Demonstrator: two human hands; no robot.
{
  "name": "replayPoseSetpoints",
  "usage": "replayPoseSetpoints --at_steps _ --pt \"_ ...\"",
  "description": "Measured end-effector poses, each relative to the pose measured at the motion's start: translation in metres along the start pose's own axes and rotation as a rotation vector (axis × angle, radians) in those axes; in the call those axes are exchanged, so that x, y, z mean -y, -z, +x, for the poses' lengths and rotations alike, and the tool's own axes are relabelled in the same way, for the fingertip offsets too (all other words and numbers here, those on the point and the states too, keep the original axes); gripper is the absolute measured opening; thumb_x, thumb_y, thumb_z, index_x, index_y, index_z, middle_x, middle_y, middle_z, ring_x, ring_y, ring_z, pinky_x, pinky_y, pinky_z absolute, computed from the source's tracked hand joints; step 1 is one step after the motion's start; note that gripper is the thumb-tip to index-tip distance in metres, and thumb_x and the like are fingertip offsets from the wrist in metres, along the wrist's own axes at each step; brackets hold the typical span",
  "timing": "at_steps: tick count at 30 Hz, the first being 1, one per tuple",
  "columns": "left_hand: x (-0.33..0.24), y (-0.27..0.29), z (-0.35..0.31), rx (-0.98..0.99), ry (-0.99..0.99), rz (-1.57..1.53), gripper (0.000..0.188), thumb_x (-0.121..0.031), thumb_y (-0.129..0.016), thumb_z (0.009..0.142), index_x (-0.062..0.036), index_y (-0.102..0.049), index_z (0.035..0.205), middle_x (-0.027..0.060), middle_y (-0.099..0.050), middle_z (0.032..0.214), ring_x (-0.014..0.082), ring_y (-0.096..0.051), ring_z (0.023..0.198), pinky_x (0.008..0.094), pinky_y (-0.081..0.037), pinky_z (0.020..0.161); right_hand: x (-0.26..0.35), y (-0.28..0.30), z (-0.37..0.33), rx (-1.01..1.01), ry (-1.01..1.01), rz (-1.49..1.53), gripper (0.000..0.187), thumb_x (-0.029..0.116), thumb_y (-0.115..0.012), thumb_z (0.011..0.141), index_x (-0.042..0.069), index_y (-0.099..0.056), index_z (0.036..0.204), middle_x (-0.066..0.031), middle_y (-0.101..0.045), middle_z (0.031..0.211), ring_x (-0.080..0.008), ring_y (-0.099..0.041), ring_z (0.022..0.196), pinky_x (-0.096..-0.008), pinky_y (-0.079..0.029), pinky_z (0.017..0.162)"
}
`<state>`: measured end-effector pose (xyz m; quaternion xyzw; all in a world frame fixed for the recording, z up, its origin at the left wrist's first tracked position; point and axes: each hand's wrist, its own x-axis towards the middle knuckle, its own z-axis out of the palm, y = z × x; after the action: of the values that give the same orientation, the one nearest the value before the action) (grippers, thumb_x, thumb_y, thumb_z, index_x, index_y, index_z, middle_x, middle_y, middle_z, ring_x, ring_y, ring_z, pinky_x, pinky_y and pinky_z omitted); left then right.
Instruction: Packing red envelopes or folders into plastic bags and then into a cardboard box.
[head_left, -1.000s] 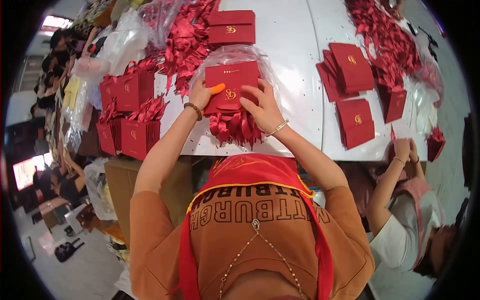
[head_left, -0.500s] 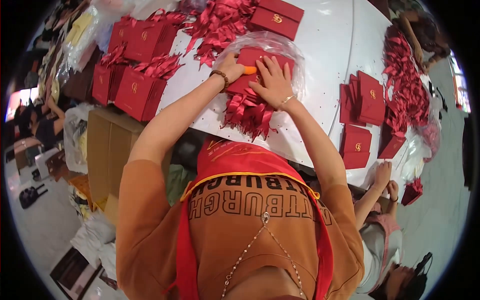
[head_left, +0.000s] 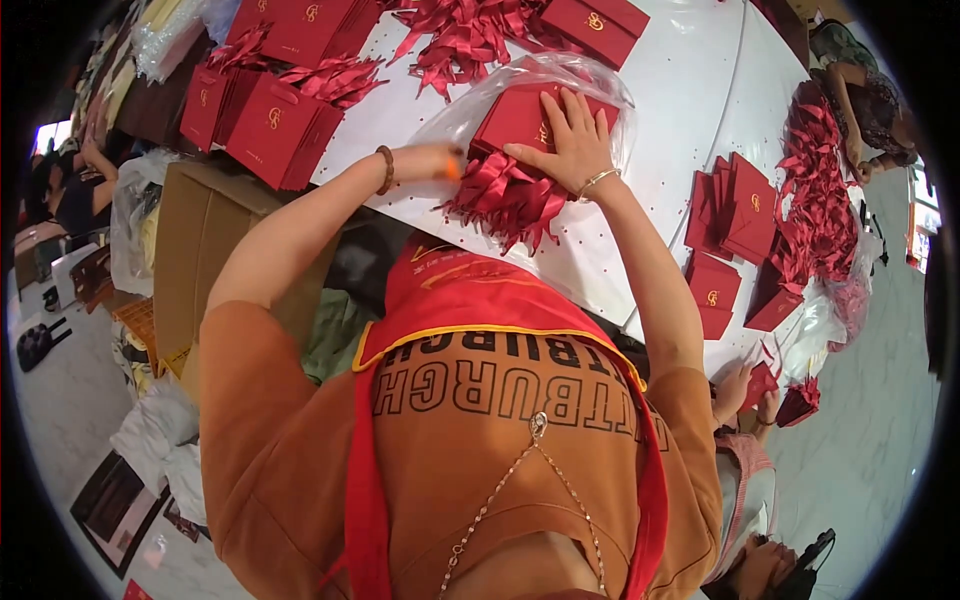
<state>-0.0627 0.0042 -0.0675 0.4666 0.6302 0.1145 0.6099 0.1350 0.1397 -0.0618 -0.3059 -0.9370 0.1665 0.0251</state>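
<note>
A stack of red paper gift bags (head_left: 507,112) with gold print lies inside a clear plastic bag (head_left: 455,113) on the white table. Their red ribbon handles (head_left: 510,198) spill toward me past the near edge. My right hand (head_left: 570,145) rests on the stack, fingers stretched out and spread. To the left of the ribbons is my left hand (head_left: 428,163), with something orange on one finger. Motion smears its fingers, so I cannot make out whether they touch the ribbons or hold anything.
More red gift bags (head_left: 275,130) stand at the left; another bag stack (head_left: 595,28) lies at the back. At the right are bag piles (head_left: 748,210) and a heap of ribbons (head_left: 815,180). A cardboard box (head_left: 200,230) sits left of me. Co-workers' hands (head_left: 735,390) show at the lower right.
My left hand has come off the top of the stack and moved left and nearer, beside the ribbons. My right hand stays spread on the bags. The whole view has shifted slightly.
</note>
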Motion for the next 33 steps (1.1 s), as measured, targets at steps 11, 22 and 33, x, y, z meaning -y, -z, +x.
replayPoseSetpoints --at_steps 11,22,33 --pt "-0.065 -0.05 -0.05 0.264 -0.751 0.768 0.019 -0.009 -0.051 0.073 -0.0121 -0.06 0.09 0.0102 -0.06 0.075 0.0309 -0.057 0.075 0.0398 -0.044 0.065 0.002 -0.004 -0.004 -0.061 0.023 -0.094 0.094 0.073 -0.044 0.065 0.008 -0.03 0.132 -0.0184 -0.025 0.136 -0.0306 -0.019 0.129 -0.0474 -0.007 0.103" --pt "-0.041 -0.085 -0.019 -0.034 -0.414 1.285 0.012 -0.021 -0.055 0.071 -0.0121 -0.063 0.069 0.006 -0.063 0.088 0.0193 -0.059 0.077 0.0396 -0.037 0.07 0.006 -0.001 -0.005 -0.016 -0.016 -0.089 0.099 0.078 -0.039 0.064 0.008 -0.026 0.134 -0.0177 -0.02 0.139 -0.0315 -0.012 0.131 -0.0466 -0.003 0.104" --pt "-0.119 -0.046 -0.078 0.514 -0.683 0.643 0.02 -0.017 -0.052 0.077 -0.0046 -0.054 0.092 0.0118 -0.057 0.09 0.0285 -0.052 0.087 0.0426 -0.036 0.082 0.009 -0.005 -0.01 -0.017 -0.023 -0.092 0.096 0.075 -0.038 0.067 0.01 -0.022 0.136 -0.0162 -0.016 0.141 -0.0315 -0.008 0.132 -0.0477 -0.003 0.104"
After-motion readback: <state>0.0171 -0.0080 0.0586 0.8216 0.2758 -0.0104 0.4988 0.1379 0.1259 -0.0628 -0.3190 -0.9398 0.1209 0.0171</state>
